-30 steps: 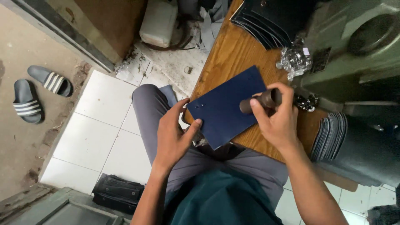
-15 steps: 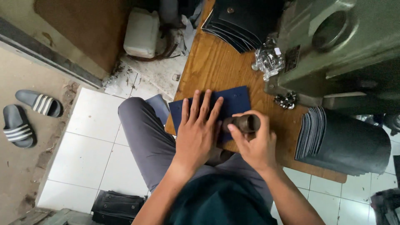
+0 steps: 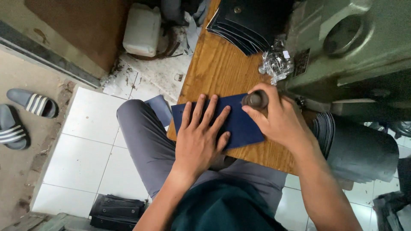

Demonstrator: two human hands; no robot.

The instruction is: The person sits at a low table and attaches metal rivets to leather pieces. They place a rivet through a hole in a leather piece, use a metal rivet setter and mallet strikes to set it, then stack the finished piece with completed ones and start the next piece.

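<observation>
A dark blue sheet point(image 3: 239, 124) lies flat on the wooden tabletop point(image 3: 222, 64). My left hand point(image 3: 200, 137) presses on it with fingers spread. My right hand point(image 3: 278, 117) grips a dark round-headed tool point(image 3: 255, 99), held upright on the sheet's far right corner. Both forearms reach in from the bottom of the view.
A stack of dark cut pieces point(image 3: 252, 21) sits at the table's far end, beside a crinkled clear plastic bag point(image 3: 276, 63). A green metal machine point(image 3: 351, 47) stands at the right. A white jug point(image 3: 142, 30) and striped sandals point(image 3: 25, 113) are on the floor.
The blue sheet went from being held tilted in the air to lying flat on the table. My left hand moved on top of it; the tool came down onto its corner.
</observation>
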